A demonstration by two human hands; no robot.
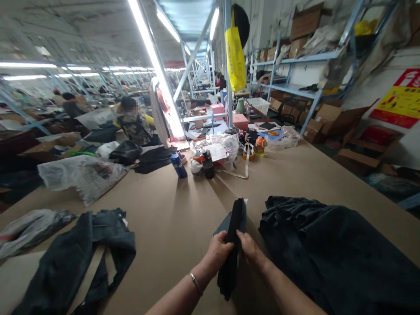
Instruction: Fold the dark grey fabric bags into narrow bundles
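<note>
Between my hands, above the brown table (170,245), a folded bundle of dark fabric (236,218) stands on edge, long and narrow. My left hand (220,248) is closed on its left side, thumb over the top. From the right, my right hand (248,247) pinches the same bundle, the fingers partly hidden behind it. A small white bit shows at the bundle's far end. Close to my right forearm lies a large heap of dark fabric (328,249). Further off to the left are loose dark fabric pieces (68,258).
Bottles, including a blue can (179,166) and a black bottle (208,164), stand at the far side near clear plastic bags (226,146). A metal post (227,65) with a yellow bag (235,59) rises behind. A co-worker (136,124) sits beyond the table at left.
</note>
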